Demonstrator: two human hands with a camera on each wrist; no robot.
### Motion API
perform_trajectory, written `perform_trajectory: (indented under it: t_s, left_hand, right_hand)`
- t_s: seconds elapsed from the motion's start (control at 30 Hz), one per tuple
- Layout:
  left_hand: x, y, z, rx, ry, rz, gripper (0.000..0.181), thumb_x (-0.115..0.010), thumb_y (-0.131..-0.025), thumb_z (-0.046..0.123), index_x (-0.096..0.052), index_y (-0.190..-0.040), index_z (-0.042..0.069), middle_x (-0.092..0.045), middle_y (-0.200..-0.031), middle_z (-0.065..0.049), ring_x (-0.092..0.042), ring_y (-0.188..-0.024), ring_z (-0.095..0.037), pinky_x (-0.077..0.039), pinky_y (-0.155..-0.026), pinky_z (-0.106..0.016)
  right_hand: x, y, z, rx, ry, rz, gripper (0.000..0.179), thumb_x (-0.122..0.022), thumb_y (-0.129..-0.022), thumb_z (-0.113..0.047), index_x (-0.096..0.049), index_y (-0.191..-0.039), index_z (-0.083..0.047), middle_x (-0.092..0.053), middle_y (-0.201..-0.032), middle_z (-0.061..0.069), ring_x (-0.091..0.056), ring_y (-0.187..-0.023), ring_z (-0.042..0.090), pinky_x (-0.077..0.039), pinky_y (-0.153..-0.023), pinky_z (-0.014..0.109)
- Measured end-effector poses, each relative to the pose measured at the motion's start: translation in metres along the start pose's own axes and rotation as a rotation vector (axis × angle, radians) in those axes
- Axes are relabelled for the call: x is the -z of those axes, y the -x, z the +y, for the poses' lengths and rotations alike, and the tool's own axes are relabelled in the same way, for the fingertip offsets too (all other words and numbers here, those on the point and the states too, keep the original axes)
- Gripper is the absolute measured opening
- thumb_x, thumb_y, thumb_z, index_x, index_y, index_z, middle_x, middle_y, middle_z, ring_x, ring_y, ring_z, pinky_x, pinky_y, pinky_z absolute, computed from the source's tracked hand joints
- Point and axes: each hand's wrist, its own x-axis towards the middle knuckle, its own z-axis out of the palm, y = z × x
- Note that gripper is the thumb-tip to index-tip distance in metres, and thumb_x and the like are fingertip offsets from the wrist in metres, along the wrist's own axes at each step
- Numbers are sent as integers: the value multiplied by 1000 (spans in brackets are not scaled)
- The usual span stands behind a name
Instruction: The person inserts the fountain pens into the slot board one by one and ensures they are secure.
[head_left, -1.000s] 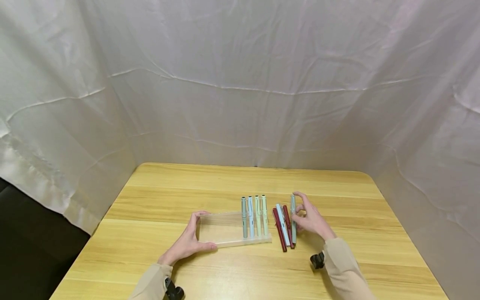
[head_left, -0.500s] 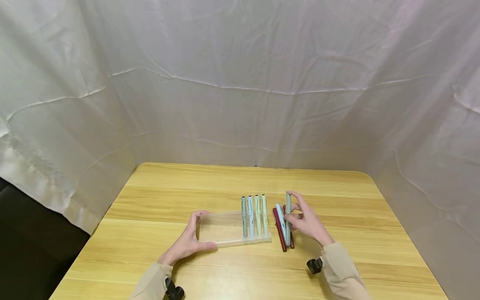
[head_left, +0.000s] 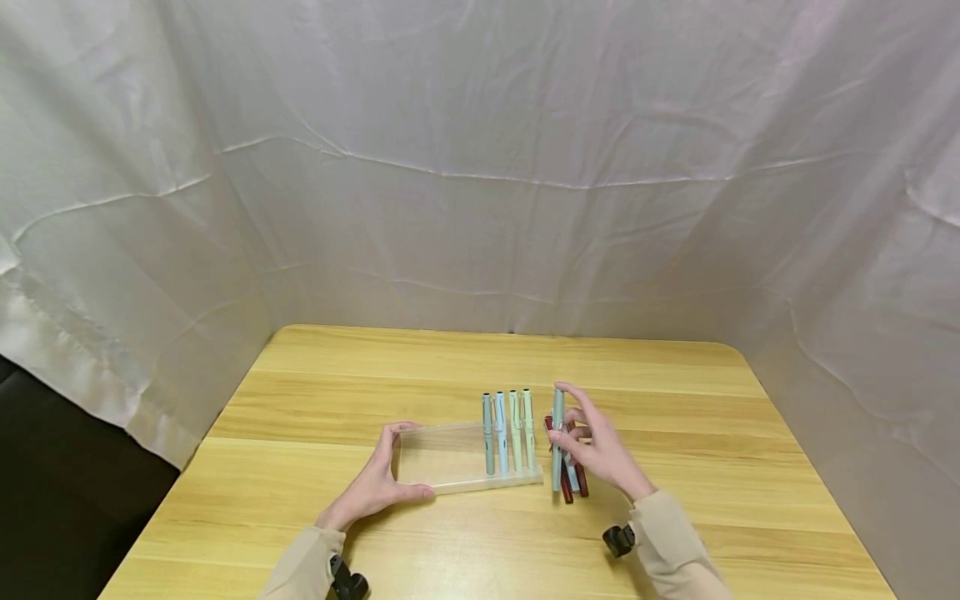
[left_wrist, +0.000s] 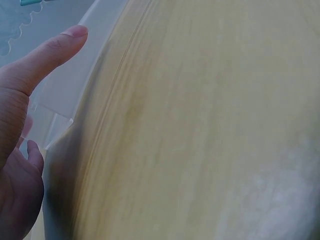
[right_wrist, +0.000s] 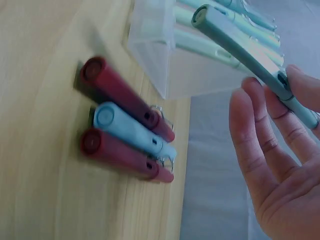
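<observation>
Your R hand [head_left: 606,452] pinches the grey-green pen [head_left: 558,417] in the air nr the loose pens [right_wrist: 137,134], just R of the clear tray [head_left: 442,457]. Keep it level, w/o brushing the pale green end pen [head_left: 529,433]; yr L hand [head_left: 375,485] grips the tray, so brace gently.

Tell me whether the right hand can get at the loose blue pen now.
Probably not: the right hand holds a grey-green pen, which would likely have to be set down first. The loose blue pen also lies between two red pens, leaving little finger room.
</observation>
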Motion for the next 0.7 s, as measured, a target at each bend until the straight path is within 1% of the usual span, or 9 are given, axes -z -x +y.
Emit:
perform_trajectory:
  t_s: [0.1, 0.23, 0.33, 0.43, 0.53, 0.57, 0.63, 0.7]
  left_hand:
    - [0, 0, 0, 7, -4, -3, 99, -93, -70, 26, -30, -144, 12, -33, -153, -16, -19, -153, -42, -7, -126, -63]
    - [0, 0, 0, 25, -5, -7, 100, -94, -69, 28, -29, -144, 13, -32, -154, -14, -18, -154, -39, -8, -126, -61]
    - [0, 0, 0, 24, -6, -7, 100, -94, -68, 28, -29, -144, 13, -33, -154, -13, -19, -154, -38, -9, -126, -62]
    - [0, -1, -1, 14, -7, -7, 100, -93, -69, 28, -29, -144, 12, -33, -153, -14, -20, -153, -38, -9, -126, -62]
    - [-1, -1, -2, 12, -5, -5, 100, -93, -69, 27, -29, -144, 12, -33, -154, -14, -19, -153, -38, -9, -126, -62]
    - [-1, -1, -2, 13, -3, -5, 100, -93, -69, 27, -29, -144, 11, -33, -154, -14, -19, -154, -38, -9, -126, -62]
    - [-1, -1, -2, 14, 2, -5, 100, -93, -69, 26, -29, -144, 11, -32, -154, -14, -18, -154, -39, -8, -126, -63]
    - [-1, -1, -2, 11, 3, -4, 99, -93, -69, 26, -29, -144, 11, -32, -154, -15, -18, -154, -39, -8, -126, -64]
  right_hand:
    - [-5, -1, -2, 5, 1, 7, 74, -68, -95, -10, -28, -156, -20, -64, -92, 24, -66, -64, 25, -62, -53, 43]
    - [-11, -2, -5, 23, -18, -4, 72, -65, -98, -13, -26, -158, -19, -66, -89, 22, -66, -59, 28, -62, -54, 44]
    - [-16, -4, -8, 51, -36, -12, 70, -61, -100, -14, -24, -159, -17, -65, -86, 20, -64, -55, 25, -61, -54, 43]
    - [-21, -6, -10, 69, -50, -10, 70, -60, -101, -13, -22, -159, -16, -64, -85, 20, -65, -57, 19, -62, -55, 40]
    - [-27, -8, -12, 74, -20, 14, 70, -61, -100, -14, -22, -159, -18, -63, -84, 19, -60, -57, 13, -59, -54, 30]
    - [-28, -9, -13, 70, -15, 21, 71, -62, -100, -15, -22, -158, -19, -64, -86, 20, -60, -59, 13, -60, -56, 29]
    - [-32, -9, -14, 56, -4, 37, 70, -62, -100, -16, -23, -157, -21, -65, -88, 19, -62, -61, 15, -60, -60, 30]
    - [-35, -9, -16, 37, -6, 49, 68, -62, -100, -16, -23, -156, -21, -66, -92, 18, -66, -66, 20, -63, -65, 34]
